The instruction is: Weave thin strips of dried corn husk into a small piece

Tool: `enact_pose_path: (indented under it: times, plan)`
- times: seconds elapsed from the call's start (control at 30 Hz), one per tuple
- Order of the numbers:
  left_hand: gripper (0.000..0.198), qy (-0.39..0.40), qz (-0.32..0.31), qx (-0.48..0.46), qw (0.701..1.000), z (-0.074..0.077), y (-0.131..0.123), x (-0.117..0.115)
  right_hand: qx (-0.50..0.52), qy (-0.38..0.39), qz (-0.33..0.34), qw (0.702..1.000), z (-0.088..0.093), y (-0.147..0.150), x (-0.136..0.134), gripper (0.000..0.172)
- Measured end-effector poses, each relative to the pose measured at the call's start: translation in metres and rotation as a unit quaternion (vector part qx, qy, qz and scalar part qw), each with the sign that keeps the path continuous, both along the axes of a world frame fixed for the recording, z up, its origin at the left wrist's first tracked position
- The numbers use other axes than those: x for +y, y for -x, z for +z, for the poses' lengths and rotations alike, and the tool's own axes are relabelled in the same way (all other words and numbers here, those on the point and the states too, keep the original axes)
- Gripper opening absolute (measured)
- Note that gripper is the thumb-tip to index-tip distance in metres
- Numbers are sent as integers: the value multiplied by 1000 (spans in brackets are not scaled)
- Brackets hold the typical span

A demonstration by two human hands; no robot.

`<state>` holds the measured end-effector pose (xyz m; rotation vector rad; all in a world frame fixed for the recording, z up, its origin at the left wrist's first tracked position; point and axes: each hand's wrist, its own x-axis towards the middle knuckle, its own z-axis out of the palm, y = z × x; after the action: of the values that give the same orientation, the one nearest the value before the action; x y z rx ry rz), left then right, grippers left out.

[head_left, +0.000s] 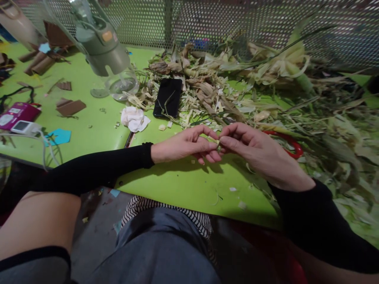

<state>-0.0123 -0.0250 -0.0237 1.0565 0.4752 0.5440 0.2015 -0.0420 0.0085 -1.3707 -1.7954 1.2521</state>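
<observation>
My left hand (195, 142) and my right hand (251, 148) meet above the front part of the green table. A small pale-green strip (213, 140), which looks like a piece of corn husk, is pinched between the thumb and fingers of my left hand. At the strip's right end, the thumb and index finger of my right hand press together on it. My fingers cover most of the strip. A red loop handle (296, 149) shows beside my right hand, its other end hidden. Beyond both hands lie dry and green corn husks (207, 92).
A black phone (168, 98) lies among husk scraps, near a crumpled white tissue (134, 119). A clear bottle with a grey-green lid (108, 55) stands at the back left. Brown cardboard pieces (71, 107), a magenta box (20, 115) and a white cable (47, 148) are further left. Perforated mesh (142, 23) borders the back.
</observation>
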Motion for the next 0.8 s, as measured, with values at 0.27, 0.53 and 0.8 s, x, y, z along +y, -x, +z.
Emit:
enact_pose_path:
  times: [0.27,0.53,0.8]
  plan:
    - [19,-23,-11,5,1000,5,5,4,-37,-93,-82,992,10,1,-4,33]
    - [30,-58,46,15,997,-2,2,1,-1,-82,-56,995,2,4,-2,35]
    - [36,-65,65,11,996,-2,3,1,6,-54,-52,997,0,2,-1,40]
